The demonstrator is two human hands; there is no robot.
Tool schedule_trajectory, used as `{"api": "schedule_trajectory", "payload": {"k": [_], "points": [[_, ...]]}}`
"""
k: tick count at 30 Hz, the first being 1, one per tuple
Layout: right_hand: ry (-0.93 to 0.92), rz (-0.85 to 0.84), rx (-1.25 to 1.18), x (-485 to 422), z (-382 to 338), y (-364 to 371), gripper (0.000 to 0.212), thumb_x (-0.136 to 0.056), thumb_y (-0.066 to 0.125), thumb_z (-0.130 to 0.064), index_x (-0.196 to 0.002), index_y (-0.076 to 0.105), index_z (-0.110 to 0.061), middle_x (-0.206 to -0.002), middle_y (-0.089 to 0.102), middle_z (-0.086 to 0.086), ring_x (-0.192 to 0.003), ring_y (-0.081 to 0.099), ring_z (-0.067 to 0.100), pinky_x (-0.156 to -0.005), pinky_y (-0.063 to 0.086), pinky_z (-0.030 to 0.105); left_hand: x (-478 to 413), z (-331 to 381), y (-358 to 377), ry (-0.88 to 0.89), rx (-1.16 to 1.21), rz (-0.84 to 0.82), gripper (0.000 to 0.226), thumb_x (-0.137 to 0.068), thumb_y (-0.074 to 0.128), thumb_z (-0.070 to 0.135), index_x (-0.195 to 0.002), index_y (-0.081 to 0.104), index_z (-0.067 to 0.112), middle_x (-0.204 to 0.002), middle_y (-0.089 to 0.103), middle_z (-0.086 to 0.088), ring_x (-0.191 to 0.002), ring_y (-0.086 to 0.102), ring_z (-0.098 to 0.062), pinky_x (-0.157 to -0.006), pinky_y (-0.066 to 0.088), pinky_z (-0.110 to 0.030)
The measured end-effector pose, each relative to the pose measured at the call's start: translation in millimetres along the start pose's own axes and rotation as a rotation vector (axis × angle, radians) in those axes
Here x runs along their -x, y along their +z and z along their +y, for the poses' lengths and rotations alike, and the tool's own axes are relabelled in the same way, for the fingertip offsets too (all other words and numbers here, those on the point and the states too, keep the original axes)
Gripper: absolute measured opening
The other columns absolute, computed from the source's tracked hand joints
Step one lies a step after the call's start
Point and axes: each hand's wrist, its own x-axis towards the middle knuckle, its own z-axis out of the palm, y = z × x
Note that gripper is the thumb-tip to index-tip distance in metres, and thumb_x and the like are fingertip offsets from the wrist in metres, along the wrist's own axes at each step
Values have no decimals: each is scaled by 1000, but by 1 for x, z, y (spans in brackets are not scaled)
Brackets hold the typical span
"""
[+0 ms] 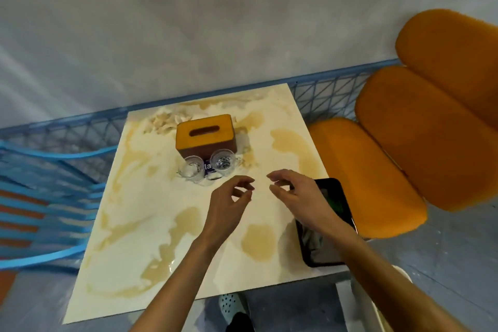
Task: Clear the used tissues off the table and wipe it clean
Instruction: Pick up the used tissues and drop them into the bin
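A cream table with tan marbled patches fills the middle of the view. Crumpled pale tissues lie at its far edge, left of and behind an orange tissue box. Both of my hands hover over the table's middle, in front of the box. My left hand has loosely curled fingers and holds nothing. My right hand is likewise relaxed and empty, its wrist above a black tablet.
Two clear glass cups stand in front of the box with a small blue-labelled item between them. A black tablet lies on the table's right edge. Orange cushioned seats sit to the right, a blue strap chair to the left.
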Motion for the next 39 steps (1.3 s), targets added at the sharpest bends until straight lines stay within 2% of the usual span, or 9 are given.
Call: {"api": "schedule_trajectory", "payload": {"k": [5, 10, 13, 18, 25, 29, 33, 36, 39], "points": [[-76, -45, 14, -64, -51, 53, 22, -94, 60, -23, -115, 65, -22, -113, 64, -10, -101, 60, 6, -80, 45, 15, -37, -21, -73, 6, 16, 107, 29, -87, 60, 7, -101, 67, 31, -92, 71, 13, -80, 66, -10, -62, 52, -27], [-115, -99, 15, -133, -86, 101, 19, -92, 62, -16, -111, 68, -15, -105, 65, -7, -95, 59, 5, -75, 42, 4, -83, -55, -150, 17, -20, 163, 23, -89, 61, 11, -99, 68, 30, -89, 70, 17, -77, 66, -11, -62, 53, -27], [-118, -136, 26, -185, -103, 133, 22, -92, 63, -16, -113, 67, -13, -108, 66, -2, -100, 61, 9, -87, 50, 19, -121, -82, -197, -3, -55, 160, 22, -90, 61, 14, -98, 66, 34, -87, 70, 18, -77, 66, -11, -64, 53, -27], [-126, -187, 95, -257, -118, 173, 22, -94, 61, -23, -114, 68, -17, -110, 67, -5, -100, 61, 7, -86, 50, 24, -183, -126, -246, -88, -103, 145, 24, -92, 58, 12, -101, 66, 32, -91, 69, 15, -75, 66, -4, -69, 54, -21], [-76, -225, 154, -341, -131, 204, 17, -95, 60, -21, -110, 68, -16, -102, 66, -3, -85, 65, 18, -78, 55, 38, -250, -177, -279, -163, -103, 134, 19, -91, 59, 11, -101, 69, 24, -90, 69, 7, -66, 65, -4, -69, 52, -24], [-91, -198, 266, -392, -130, 219, 18, -94, 60, -19, -108, 71, -14, -106, 67, -3, -92, 61, 10, -72, 45, 19, -293, -202, -287, -178, -128, 121, 16, -91, 60, 13, -98, 69, 24, -89, 69, 6, -67, 67, -10, -71, 54, -31], [-68, -220, 314, -446, -116, 241, 16, -92, 62, -16, -105, 72, -14, -100, 67, -2, -88, 60, 10, -70, 44, 17, -339, -229, -290, -205, -198, 117, 17, -88, 61, 14, -97, 70, 24, -96, 70, 7, -68, 66, -8, -74, 54, -30], [-18, -245, 389, -484, -95, 263, 16, -89, 65, -17, -103, 72, -18, -97, 67, 1, -83, 60, 14, -68, 45, 20, -366, -248, -286, -219, -265, 55, 23, -86, 61, 14, -105, 71, 22, -110, 70, 5, -77, 68, -13, -81, 55, -34], [41, -250, 483, -516, -76, 284, 25, -87, 68, -23, -112, 67, -18, -105, 67, 6, -85, 61, 17, -75, 51, 27, -390, -266, -277, -210, -375, -14, 29, -86, 61, 17, -113, 70, 22, -123, 66, 2, -102, 66, -21, -89, 53, -35]]}}
